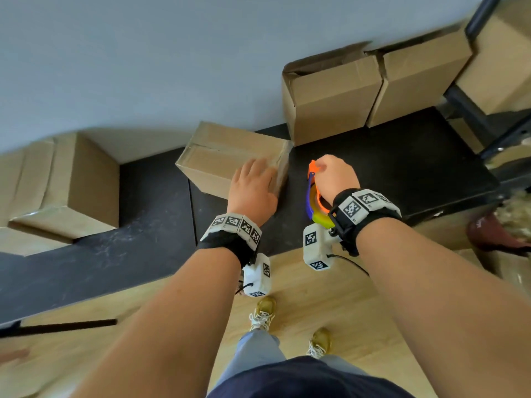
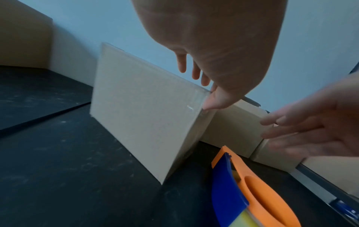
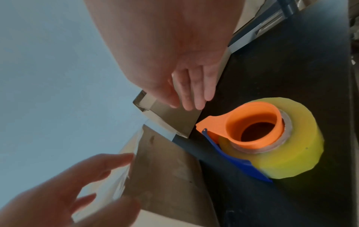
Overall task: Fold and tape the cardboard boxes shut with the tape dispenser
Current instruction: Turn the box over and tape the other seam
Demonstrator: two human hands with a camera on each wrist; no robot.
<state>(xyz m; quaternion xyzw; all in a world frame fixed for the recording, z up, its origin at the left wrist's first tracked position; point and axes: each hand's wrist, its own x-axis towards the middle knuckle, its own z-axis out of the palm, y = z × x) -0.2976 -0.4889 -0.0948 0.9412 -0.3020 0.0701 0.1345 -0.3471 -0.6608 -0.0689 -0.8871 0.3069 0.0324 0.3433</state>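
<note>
The cardboard boxes are at different stages, and the one in hand (image 1: 230, 159), at the centre of the head view on the black mat (image 1: 402, 173), looks finished: its flaps lie flat and a glossy strip of clear tape runs along the top seam and down over the right end. The left hand (image 1: 253, 188) rests on that box's near right corner with fingers straight and relaxed, the thumb touching the taped edge in the left wrist view. The tape dispenser (image 3: 262, 138), orange and blue with a yellowish roll, lies on the mat just beside the box, lower right of centre; the right hand (image 1: 336, 176) hovers above it with fingers extended, holding nothing in either wrist view. At the left edge of the head view another box (image 1: 86, 182) also appears closed and taped. Upper right of centre, an open-topped box (image 1: 330, 96) with raised flaps still needs folding and taping; whether its neighbour (image 1: 416, 81) is sealed I cannot tell.
</note>
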